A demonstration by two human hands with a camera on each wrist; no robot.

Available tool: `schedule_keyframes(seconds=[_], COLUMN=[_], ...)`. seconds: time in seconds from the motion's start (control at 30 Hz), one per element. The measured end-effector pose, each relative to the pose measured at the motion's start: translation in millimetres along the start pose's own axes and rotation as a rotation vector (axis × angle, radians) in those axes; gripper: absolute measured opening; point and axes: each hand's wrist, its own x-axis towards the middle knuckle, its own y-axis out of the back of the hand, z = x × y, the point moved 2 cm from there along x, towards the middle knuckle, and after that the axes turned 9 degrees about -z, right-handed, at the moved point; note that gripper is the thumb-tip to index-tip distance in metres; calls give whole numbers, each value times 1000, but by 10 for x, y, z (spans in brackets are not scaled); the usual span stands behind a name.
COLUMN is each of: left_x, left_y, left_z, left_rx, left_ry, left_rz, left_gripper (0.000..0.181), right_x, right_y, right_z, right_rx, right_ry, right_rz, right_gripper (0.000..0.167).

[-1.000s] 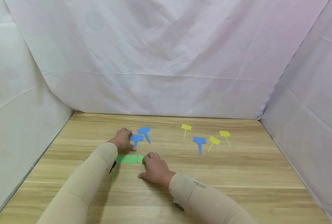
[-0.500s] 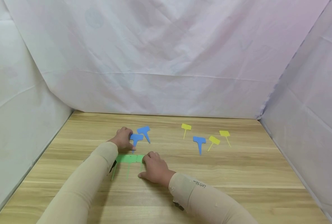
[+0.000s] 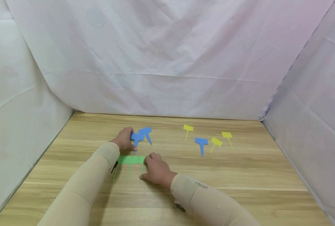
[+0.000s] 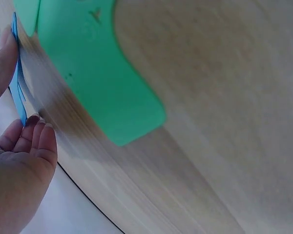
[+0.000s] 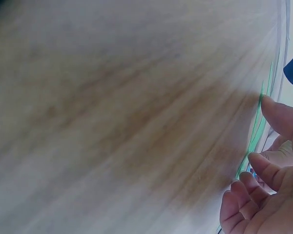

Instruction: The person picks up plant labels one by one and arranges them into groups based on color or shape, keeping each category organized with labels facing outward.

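The left hand (image 3: 124, 140) holds a blue T-shaped tag (image 3: 137, 137) at its left side, thumb toward the stem's lower end. In the left wrist view this blue tag (image 4: 15, 87) stands between thumb and fingers of the left hand (image 4: 22, 175). Three green tags (image 3: 129, 160) lie side by side nearer the front, their heads meeting in a row and thin stems pointing forward. The right hand (image 3: 157, 171) grips the rightmost one, fingers over its head and thumb by its stem. In the right wrist view, the right hand (image 5: 276, 190) touches a green tag (image 5: 256, 134).
A second blue tag (image 3: 145, 131) lies tilted just behind the held one. To the right are a third blue tag (image 3: 201, 142) and three yellow tags (image 3: 188, 128). White cloth (image 3: 167, 94) hangs behind the wooden table (image 3: 241, 188) and along both sides.
The left hand and its blue tag have shifted slightly toward the back of the table. The right hand and green tags look unmoved.
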Motion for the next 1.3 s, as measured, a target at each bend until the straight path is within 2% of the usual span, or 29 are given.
schedule_keyframes(seconds=[0.33, 0.6, 0.9, 1.13, 1.3], left_x=[-9, -15, 22, 40, 17], left_y=[-10, -13, -32, -34, -10], left_z=[-8, -4, -23, -21, 10], left_rx=[-106, -113, -122, -226, -244], left_ry=[0, -3, -22, -23, -21], left_rz=[-12, -7, 2, -3, 5], left_gripper=[76, 78, 76, 72, 74], right_x=[2, -17, -5, -1, 15], right_y=[18, 53, 30, 25, 21], right_z=[5, -11, -29, -25, -13], right_rx=[9, 24, -4, -8, -8], right_ry=[8, 0, -8, -7, -7], right_rz=[-11, -31, -16, -17, -32], right_gripper=[46, 46, 45, 44, 45])
